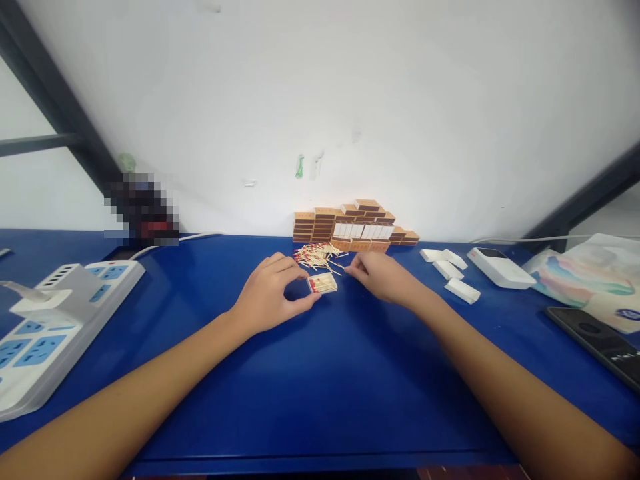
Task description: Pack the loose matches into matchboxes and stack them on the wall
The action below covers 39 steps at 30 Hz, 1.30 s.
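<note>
At centre frame, the left hand (267, 290) pinches a matchbox tray (330, 291) by its left end; its long axis runs left to right across the worktop (320, 387). Inside, matches (323, 285) lie lengthwise, red heads leftward. The right hand (377, 273) has fingertips pinched together beside a loose match pile (316, 256); whether they grip a match, I cannot tell.

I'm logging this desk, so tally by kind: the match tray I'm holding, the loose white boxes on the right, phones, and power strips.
Match tray, in your left hand: 1
White boxes: 4
Phone: 1
Power strip: 1
Total: 7
</note>
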Motion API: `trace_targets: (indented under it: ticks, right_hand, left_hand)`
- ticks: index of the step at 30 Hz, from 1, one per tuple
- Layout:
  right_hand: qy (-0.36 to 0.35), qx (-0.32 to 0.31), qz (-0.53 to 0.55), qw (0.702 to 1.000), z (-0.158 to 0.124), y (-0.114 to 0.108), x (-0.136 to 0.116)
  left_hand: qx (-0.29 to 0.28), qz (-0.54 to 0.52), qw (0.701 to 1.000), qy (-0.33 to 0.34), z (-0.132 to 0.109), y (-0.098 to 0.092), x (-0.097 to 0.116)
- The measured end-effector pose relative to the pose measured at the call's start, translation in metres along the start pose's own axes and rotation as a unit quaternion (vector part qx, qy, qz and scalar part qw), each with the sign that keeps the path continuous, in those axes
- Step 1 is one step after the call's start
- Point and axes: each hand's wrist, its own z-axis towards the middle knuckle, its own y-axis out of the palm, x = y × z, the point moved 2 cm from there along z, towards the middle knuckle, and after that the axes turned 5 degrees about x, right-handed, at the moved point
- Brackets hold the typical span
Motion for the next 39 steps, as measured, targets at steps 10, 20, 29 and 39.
trace_targets:
  ticks: [10,20,29,39]
  right_hand:
    - [-0.126,0.024,0.03,0.991,-0.024,-0.002,-0.037]
    - [-0.133,0.003,0.031,0.991,-0.027,0.002,-0.041]
    - [-0.16,-0.013,0.035,0.986,-0.026,0.0,-0.043]
    - [-0.221,0.084,-0.024,0.971,-0.023,-0.003,-0.043]
  left_hand:
    - [-0.021,0.018,1.0,-0.001,0.0,0.002,0.001]
    - [-0.028,0.036,0.999,0.018,0.0,0.002,0.003]
    - [-0.035,0.025,0.999,0.019,0.001,0.001,0.003]
    - [-0.01,-0.047,0.999,0.002,0.004,-0.004,-0.006]
